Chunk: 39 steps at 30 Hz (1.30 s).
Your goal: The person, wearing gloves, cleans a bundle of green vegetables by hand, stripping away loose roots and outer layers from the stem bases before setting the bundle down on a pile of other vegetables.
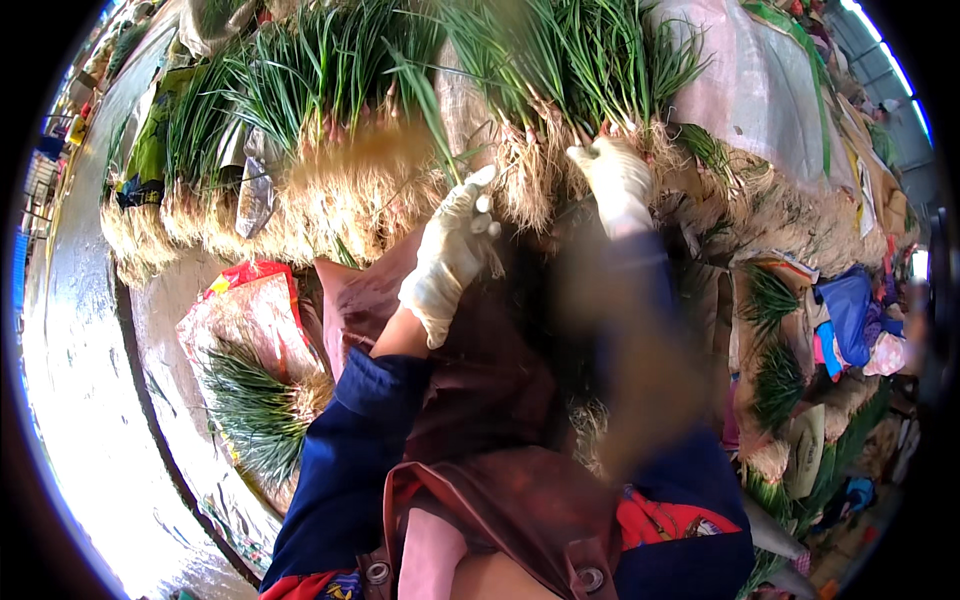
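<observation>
My left hand [443,258], in a white glove, is closed on a spring onion [428,105]. Its green leaves point up and away from me, and a few pale roots show below the fingers. Farther right, my right hand [617,182], also gloved, has its fingers curled at the root end of a bunch of spring onions [628,85]. What lies between those fingers is hidden. Between my hands hangs a tangle of pale roots [522,180] from another bunch. A wide row of spring onions [325,85] lies to the left, roots toward me.
A red-and-clear plastic bag [245,295] lies at left beside a loose bunch [255,405]. Whitish sacking [755,95] covers the far right. More bunches [778,385] and a blue bag [848,315] lie at right. My dark red apron [480,400] covers my lap. Brown blurs obscure some spots.
</observation>
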Each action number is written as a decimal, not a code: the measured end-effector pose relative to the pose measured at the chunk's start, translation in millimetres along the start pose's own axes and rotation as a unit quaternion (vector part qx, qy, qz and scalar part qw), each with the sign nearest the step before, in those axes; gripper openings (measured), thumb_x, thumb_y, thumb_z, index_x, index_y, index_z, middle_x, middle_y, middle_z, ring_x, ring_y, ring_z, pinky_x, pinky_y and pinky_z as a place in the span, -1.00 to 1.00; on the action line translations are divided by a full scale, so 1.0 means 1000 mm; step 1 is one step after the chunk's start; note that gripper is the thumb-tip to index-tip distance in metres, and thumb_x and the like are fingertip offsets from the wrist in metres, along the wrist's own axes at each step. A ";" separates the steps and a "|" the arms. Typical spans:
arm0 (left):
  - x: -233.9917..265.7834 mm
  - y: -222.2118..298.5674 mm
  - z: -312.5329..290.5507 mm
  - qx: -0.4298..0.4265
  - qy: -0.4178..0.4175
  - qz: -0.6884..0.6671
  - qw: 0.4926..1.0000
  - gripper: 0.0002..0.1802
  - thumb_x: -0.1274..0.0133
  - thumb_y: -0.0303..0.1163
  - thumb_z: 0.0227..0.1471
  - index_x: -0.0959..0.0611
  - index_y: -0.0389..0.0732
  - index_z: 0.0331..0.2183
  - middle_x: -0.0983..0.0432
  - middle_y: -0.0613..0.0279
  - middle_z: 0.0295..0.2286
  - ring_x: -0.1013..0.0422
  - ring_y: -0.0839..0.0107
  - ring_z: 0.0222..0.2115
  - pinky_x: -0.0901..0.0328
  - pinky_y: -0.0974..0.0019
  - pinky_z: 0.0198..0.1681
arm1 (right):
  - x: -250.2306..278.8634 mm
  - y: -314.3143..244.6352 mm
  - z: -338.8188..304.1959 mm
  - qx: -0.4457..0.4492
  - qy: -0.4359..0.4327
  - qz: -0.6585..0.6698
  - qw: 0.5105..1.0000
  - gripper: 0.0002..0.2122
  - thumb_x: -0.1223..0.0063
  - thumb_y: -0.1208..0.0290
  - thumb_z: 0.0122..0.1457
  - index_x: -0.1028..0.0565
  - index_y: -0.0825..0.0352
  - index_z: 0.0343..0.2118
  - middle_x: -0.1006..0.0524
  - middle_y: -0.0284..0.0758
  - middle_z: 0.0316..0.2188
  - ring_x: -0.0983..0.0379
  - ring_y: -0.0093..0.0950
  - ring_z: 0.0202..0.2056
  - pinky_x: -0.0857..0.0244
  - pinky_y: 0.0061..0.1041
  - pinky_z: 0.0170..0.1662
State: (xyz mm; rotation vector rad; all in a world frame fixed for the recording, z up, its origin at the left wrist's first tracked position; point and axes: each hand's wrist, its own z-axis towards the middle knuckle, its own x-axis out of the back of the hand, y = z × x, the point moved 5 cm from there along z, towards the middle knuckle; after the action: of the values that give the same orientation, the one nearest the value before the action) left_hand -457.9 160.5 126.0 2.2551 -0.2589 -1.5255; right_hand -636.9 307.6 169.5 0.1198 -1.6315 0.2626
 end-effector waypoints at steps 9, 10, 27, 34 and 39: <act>-0.014 -0.019 0.004 0.054 0.021 0.217 0.974 -0.66 -0.06 -0.28 0.00 -0.54 -0.21 -0.16 -0.49 0.42 -0.45 -0.02 0.74 -0.74 0.03 0.61 -0.67 | 0.029 -0.050 -0.119 0.270 0.203 0.055 0.940 -0.87 -0.11 0.23 -0.03 -0.49 0.15 -0.51 -0.45 -0.39 -0.57 -0.42 -0.42 -0.52 -0.29 -0.41 -0.45; -0.010 -0.023 0.000 0.065 0.028 0.236 0.969 -0.68 -0.06 -0.30 0.00 -0.56 -0.22 -0.18 -0.48 0.45 -0.49 -0.03 0.74 -0.74 0.03 0.60 -0.67 | 0.024 -0.050 -0.129 0.276 0.185 0.092 0.939 -0.85 -0.12 0.22 -0.05 -0.49 0.16 -0.50 -0.45 -0.38 -0.57 -0.42 -0.40 -0.51 -0.30 -0.41 -0.43; 0.000 -0.030 -0.015 0.065 -0.047 0.242 0.967 -0.73 -0.01 -0.32 0.05 -0.55 -0.33 -0.28 -0.41 0.33 -0.63 -0.12 0.66 -0.75 -0.07 0.58 -0.65 | -0.064 -0.051 -0.090 0.023 -0.292 0.745 0.599 -0.79 -0.09 0.36 0.06 -0.54 0.38 -0.31 -0.55 -0.39 -0.42 -0.43 -0.61 -0.40 -0.29 -0.64 -0.36; -0.002 -0.031 -0.036 0.201 -0.098 0.080 0.972 -0.69 0.02 -0.37 0.05 -0.49 -0.30 -0.15 -0.41 0.37 -0.53 -0.11 0.72 -0.74 -0.08 0.63 -0.66 | -0.060 0.008 -0.066 0.044 0.048 0.387 0.920 -0.91 -0.11 0.36 0.01 -0.50 0.23 -0.44 -0.52 -0.31 -0.47 -0.42 -0.43 -0.47 -0.28 -0.53 -0.32; -0.026 0.052 -0.043 -0.025 -0.091 -0.088 0.992 -0.80 0.05 -0.37 0.08 -0.49 -0.26 -0.26 -0.29 0.43 -0.60 -0.20 0.68 -0.65 -0.16 0.66 -0.58 | -0.047 0.034 -0.030 0.135 -0.051 0.130 0.981 -0.76 -0.06 0.09 0.03 -0.52 0.16 -0.41 -0.55 -0.38 -0.42 -0.47 -0.49 -0.41 -0.29 -0.45 -0.28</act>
State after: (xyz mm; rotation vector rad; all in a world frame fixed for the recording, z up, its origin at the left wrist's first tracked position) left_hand -425.0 132.7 184.4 2.1498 -0.0734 -1.8102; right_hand -611.8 344.0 121.1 0.1272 -1.7062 0.6891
